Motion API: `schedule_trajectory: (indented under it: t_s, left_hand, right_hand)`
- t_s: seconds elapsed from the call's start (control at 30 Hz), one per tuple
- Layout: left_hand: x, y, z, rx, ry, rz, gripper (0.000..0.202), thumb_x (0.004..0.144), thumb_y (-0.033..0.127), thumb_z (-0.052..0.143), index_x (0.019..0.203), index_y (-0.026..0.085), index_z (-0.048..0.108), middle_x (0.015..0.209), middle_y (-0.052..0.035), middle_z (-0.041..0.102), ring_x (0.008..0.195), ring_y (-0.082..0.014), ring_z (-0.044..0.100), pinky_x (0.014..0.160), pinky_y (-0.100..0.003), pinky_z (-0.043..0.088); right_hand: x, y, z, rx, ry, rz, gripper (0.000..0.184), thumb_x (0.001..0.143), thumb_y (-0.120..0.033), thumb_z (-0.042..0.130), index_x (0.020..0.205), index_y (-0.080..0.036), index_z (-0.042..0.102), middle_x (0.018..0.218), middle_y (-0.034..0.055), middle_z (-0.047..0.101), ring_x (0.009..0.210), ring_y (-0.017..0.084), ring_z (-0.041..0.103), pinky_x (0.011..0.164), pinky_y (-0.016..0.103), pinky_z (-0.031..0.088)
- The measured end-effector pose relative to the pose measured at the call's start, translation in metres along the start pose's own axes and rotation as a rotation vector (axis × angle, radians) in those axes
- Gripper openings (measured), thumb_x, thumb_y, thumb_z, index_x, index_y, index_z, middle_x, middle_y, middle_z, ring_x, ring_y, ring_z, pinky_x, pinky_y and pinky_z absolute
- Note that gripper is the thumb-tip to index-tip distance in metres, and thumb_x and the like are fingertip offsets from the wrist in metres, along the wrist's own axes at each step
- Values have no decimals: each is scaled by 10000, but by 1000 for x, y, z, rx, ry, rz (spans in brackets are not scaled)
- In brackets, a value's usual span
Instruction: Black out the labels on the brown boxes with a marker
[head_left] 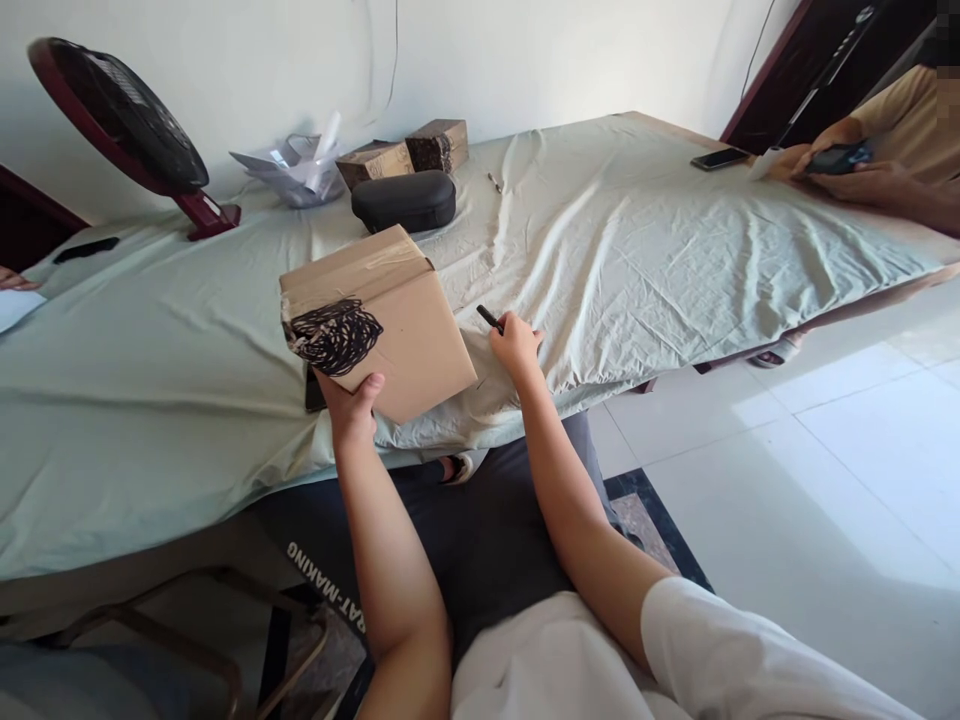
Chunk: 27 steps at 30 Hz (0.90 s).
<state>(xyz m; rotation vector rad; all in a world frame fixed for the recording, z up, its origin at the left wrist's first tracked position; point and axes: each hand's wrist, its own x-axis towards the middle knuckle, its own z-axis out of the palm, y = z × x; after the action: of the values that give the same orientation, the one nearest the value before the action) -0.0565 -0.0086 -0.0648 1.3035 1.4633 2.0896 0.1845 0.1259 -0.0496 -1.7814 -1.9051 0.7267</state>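
My left hand grips a cardboard box by its near lower edge, thumb on the front face, the other fingers hidden behind it. The box is tilted above the cloth-covered table. Black scribble covers part of its left side, and clear tape runs along the top. To the right of the box, my right hand rests at the cloth, closed around a black marker whose end points up and left. A dark flat object shows partly behind my left hand.
A black hard case lies beyond the box, before two small patterned boxes. A plastic bag and a fan stand at back left. At far right lies a phone, near another person's hands. Wrinkled cloth covers the table.
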Motion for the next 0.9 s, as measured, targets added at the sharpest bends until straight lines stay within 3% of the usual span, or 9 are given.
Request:
schedule_trajectory:
  t_s: [0.1,0.17,0.43,0.63,0.7,0.8,0.9]
  left_hand:
    - [0,0,3,18,-20,20,1186,614,801,900,1601,293,485,1590,-191,615,1521,-400,598,1294,-587,471]
    - [1,0,4,11,-26,25,1175,617,803,893,1597,301,484,1580,-184,616,1525,-404,593,1294,-595,471]
    - [-1,5,-1,-41,-14,19,1037,645,726,953,1475,252,552,1490,-156,675,1513,-403,582,1284,-595,477]
    - [-1,7,-3,-46,-25,33,976,677,692,966,1433,232,554,1502,-156,666,1544,-405,550,1301,-573,456]
    - [-1,7,-4,-48,-27,34,976,681,669,971,1447,231,551,1518,-167,659,1543,-406,556,1302,-575,453]
    - [1,5,-5,-48,-29,38,1033,639,656,992,1472,231,552,1519,-193,658,1526,-419,582,1274,-582,480]
    - [3,4,-6,-3,-45,43,1119,598,714,984,1517,259,537,1534,-198,653,1498,-415,616,1258,-580,500]
  right_hand:
    - [5,2,-9,57,-31,-21,310,1092,-259,435,1274,-194,677,1279,175,806,1190,329,728,1005,404,519]
    - [7,5,-13,62,-48,-28,310,1121,-303,417,1214,-201,696,1258,174,815,1160,312,738,910,351,525]
    - [3,11,-23,28,-136,19,360,1137,-389,473,985,-184,727,1150,185,824,997,285,742,778,326,474]
    - [-3,12,-28,-25,-177,38,395,1098,-506,550,1011,-172,741,1165,211,816,1036,323,745,790,342,501]
    - [-3,12,-30,-38,-192,18,349,1077,-477,600,1035,-164,749,1187,216,817,1063,331,746,815,345,514]
    - [-1,10,-36,-38,-196,-40,223,1059,-282,592,1061,-142,766,1226,230,810,1101,333,745,863,351,526]
    - [-3,9,-45,-5,-207,-73,292,978,-87,544,1137,-101,788,1154,227,815,947,299,766,837,354,546]
